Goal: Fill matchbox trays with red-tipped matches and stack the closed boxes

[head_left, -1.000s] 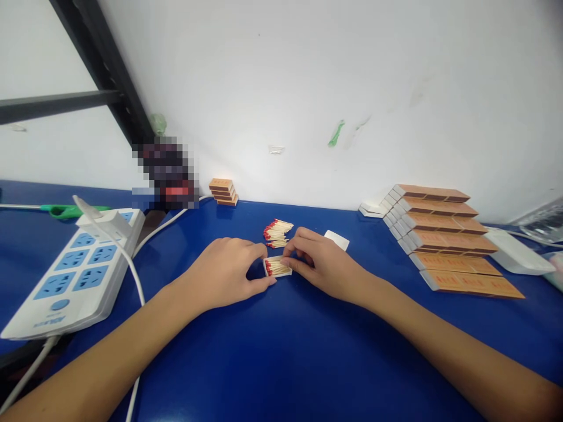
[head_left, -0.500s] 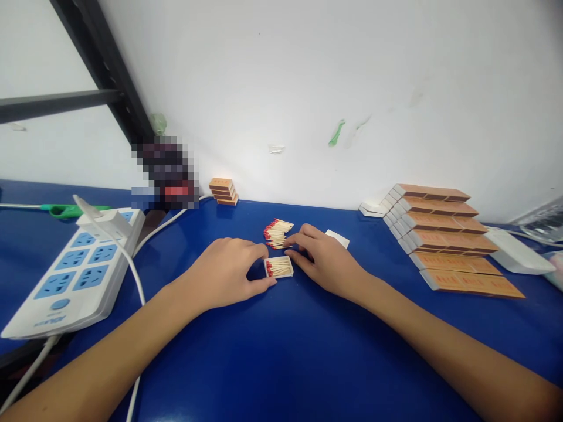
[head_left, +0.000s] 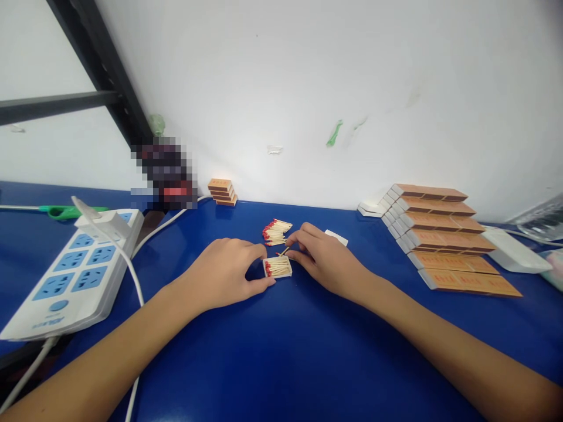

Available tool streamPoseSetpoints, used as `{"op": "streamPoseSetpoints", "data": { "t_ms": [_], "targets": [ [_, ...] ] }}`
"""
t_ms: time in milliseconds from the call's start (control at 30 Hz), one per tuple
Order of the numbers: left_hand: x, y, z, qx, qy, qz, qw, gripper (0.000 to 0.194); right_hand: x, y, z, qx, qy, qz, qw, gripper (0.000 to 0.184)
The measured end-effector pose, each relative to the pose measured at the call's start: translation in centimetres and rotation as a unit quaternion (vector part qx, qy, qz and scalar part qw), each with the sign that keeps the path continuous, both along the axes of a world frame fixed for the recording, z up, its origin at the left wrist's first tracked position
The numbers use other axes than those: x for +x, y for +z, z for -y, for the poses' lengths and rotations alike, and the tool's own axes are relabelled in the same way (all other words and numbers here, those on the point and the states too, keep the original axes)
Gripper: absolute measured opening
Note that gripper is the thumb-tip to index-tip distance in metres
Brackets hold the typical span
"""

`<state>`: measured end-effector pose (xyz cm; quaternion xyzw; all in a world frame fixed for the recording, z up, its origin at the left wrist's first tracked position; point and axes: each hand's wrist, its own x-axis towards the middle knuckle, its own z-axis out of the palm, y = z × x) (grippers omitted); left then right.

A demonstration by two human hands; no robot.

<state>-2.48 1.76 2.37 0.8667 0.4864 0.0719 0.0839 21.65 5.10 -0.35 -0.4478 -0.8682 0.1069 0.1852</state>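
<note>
A small white matchbox tray [head_left: 277, 267] filled with red-tipped matches lies on the blue table [head_left: 281, 351]. My left hand [head_left: 224, 272] pinches the tray's left end between thumb and forefinger. My right hand [head_left: 325, 258] is just right of the tray, its fingers closed on a match [head_left: 284, 252] held above the tray's far edge. A loose pile of matches [head_left: 276, 231] lies just behind the tray. A white matchbox sleeve [head_left: 336, 237] lies behind my right hand.
Rows of brown matchboxes [head_left: 444, 234] lean in stacks at the right, with white trays [head_left: 372, 209] beside them. A small stack of matchboxes [head_left: 222, 191] stands by the wall. A white power strip [head_left: 74, 269] with cables lies at the left. A white device [head_left: 514, 251] sits far right.
My right hand went from the tray back to the loose pile and now holds a match over the tray. My left hand has kept its grip on the tray.
</note>
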Motion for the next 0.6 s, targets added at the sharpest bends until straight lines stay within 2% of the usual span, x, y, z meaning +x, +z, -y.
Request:
{"op": "streamPoseSetpoints", "data": {
  "t_ms": [133,300,600],
  "targets": [
    [-0.01,0.05,0.02,0.002,-0.002,0.001,1.000,0.029,0.21,-0.03,-0.03,-0.024,0.009,0.022,0.999,0.011],
    [0.05,0.27,0.09,-0.001,-0.007,-0.001,1.000,0.027,0.29,-0.22,-0.08,-0.031,0.009,0.032,0.999,0.009],
    [0.09,0.69,0.31,-0.007,-0.012,-0.001,1.000,0.027,0.02,-0.23,0.42,-0.035,-0.016,0.008,0.999,0.017]
  ]
}}
